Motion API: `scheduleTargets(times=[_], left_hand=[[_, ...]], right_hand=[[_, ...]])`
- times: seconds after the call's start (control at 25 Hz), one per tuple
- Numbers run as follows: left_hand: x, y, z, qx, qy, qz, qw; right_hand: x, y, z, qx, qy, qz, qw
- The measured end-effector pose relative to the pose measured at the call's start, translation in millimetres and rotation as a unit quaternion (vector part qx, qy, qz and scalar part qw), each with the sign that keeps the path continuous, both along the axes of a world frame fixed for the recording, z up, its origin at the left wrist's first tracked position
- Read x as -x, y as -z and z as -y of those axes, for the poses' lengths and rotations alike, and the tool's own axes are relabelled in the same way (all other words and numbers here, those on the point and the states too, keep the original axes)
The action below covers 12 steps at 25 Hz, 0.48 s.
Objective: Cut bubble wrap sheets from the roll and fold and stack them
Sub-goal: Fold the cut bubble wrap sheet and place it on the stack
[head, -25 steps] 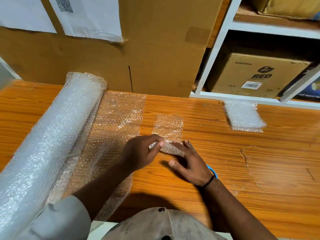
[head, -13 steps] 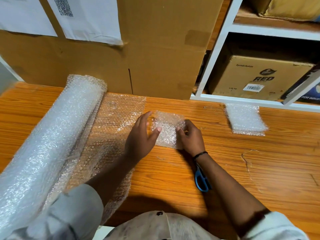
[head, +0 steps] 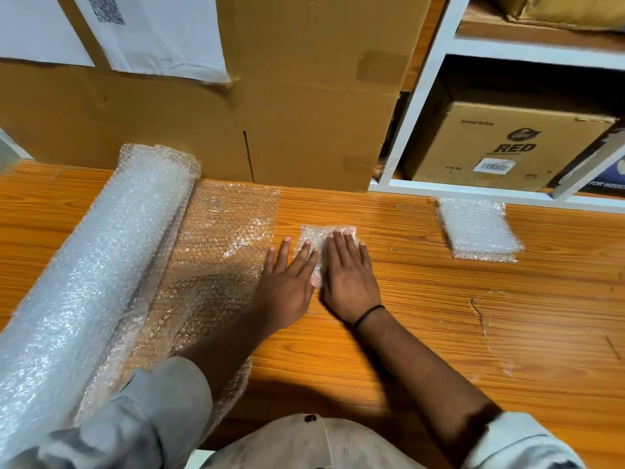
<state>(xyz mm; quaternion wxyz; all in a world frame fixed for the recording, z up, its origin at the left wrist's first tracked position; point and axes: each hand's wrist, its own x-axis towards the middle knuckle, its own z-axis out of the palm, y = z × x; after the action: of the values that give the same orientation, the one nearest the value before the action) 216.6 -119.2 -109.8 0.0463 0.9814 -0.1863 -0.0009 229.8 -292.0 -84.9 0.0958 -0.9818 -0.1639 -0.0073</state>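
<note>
Left hand (head: 291, 282): flat, palm down, fingers spread and straight; inner fingers lie on the folded sheet (head: 316, 240), outer ones on the bench (head: 439, 316).
Right hand (head: 350, 280): flat on the sheet, fingers together, gripping nothing.
Why: likely pressing the fold so it holds.
Roll (head: 84, 265): lies at left, loose end unrolled toward the hands, ready for cutting.
Stack (head: 477, 230): far right, well apart, by the shelf (head: 473, 194); probably where this sheet goes.

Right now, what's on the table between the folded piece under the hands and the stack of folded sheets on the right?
Nothing: in the head view, only bare wooden table separates the folded piece from the stack.
</note>
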Motion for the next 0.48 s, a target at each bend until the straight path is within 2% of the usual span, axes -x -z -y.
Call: scheduleTargets(times=[0.12,0.24,0.36,0.48], left_hand=[[-1.0,-0.3,-2.1,-0.014,0.007,-0.014,1.0],[-0.5,-6.6,-1.5,-0.024,0.004,-0.034,0.999],[2.8,-10.5,-0.4,-0.01,-0.008,-0.044,0.999],[4.1,-8.0,-1.7,-0.001,-0.01,-0.05,0.999]], right_hand=[[0.6,10.1,-0.5,0.01,0.013,-0.058,0.998],[1.7,5.3,-1.6,-0.01,0.031,-0.042,0.999],[7.1,-7.4,-3.3,-0.023,0.151,0.014,0.988],[5.4,-24.0,-8.5,-0.002,0.25,-0.054,0.967]])
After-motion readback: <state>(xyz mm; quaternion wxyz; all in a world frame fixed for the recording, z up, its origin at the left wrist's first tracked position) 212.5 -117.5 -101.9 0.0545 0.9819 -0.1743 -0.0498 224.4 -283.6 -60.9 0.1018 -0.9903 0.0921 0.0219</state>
